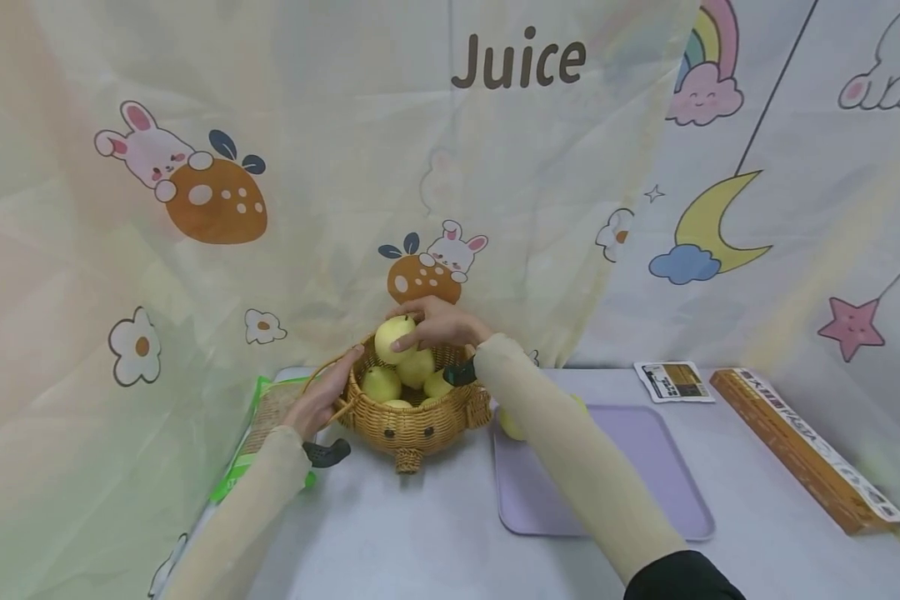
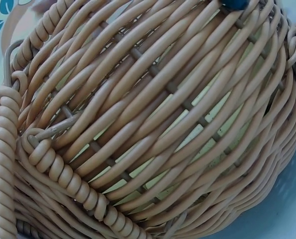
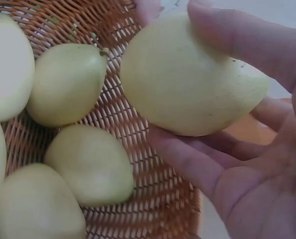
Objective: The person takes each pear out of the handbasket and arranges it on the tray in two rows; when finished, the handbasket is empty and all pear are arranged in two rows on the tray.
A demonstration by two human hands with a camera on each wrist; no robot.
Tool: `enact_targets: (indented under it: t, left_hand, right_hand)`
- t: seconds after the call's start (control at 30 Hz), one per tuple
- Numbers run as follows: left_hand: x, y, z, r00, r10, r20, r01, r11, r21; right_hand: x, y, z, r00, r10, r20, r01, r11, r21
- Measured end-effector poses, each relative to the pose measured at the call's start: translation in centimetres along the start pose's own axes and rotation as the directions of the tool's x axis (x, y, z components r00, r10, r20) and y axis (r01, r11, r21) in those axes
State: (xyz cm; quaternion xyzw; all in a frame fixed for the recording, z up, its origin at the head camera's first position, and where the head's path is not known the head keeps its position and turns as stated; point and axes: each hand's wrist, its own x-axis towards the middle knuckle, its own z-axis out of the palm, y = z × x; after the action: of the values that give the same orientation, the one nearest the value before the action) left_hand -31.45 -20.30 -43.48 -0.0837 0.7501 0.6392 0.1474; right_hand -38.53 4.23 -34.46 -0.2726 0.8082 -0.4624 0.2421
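Note:
A wicker basket (image 1: 408, 429) with an animal face on its front stands on the table and holds several pale yellow-green pears (image 3: 68, 84). My right hand (image 1: 446, 323) grips one pear (image 3: 188, 79) above the basket's rim, thumb on one side and fingers on the other. At the basket's left side, my left hand (image 1: 322, 400) holds the rim beside the handle (image 2: 6, 164). Most of that hand is out of the left wrist view, where the woven wall (image 2: 163, 114) fills the picture.
Right of the basket lies a purple tray (image 1: 607, 500); a pear (image 1: 510, 425) on it is partly covered by my right sleeve. A green packet (image 1: 258, 425) lies left. Farther right are a small white packet (image 1: 673, 382) and a long brown box (image 1: 802, 450). A printed curtain hangs behind.

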Motion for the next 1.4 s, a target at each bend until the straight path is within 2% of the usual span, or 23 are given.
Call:
enact_targets:
  t: [0.2,0.43,0.67,0.73,0.93,1.13,1.4]
  left_hand:
    - [0.0,0.1,0.2,1.0,-0.002,0.011,0.002,1.0,-0.004]
    - [0.0,0.0,0.0,0.999,-0.025,-0.036,0.026,1.0,0.015]
    - [0.1,-0.1,-0.1,0.999,-0.032,-0.029,0.032,0.999,0.014]
    - [0.1,-0.1,-0.1,0.999,-0.034,-0.031,0.035,0.999,0.014]
    - [0.1,0.0,-0.1,0.999,-0.035,-0.032,0.035,0.999,0.022]
    - [0.0,0.1,-0.1,0.999,-0.036,-0.03,0.037,0.999,0.033]
    - [0.2,0.2,0.1,0.998,-0.056,-0.043,0.056,0.998,0.01]
  right_hand:
    - [-2.0,0.1,-1.5,0.999,-0.038,-0.039,0.038,0.999,0.013]
    - [-5.2,1.0,-3.1,0.998,-0.038,-0.056,0.037,0.999,-0.008]
    - [-7.7,2.6,-4.7,0.988,-0.118,-0.102,0.111,0.991,-0.071]
    - [-8.5,2.9,-5.3,0.985,-0.121,-0.12,0.114,0.991,-0.062]
    - [-11.1,3.0,-6.9,0.984,-0.082,-0.155,0.082,0.997,-0.007]
    - [-13.8,3.2,-8.8,0.979,-0.039,-0.2,0.031,0.999,-0.044]
    - [-17.8,6.1,-11.4,0.966,0.023,-0.257,-0.05,0.994,-0.097]
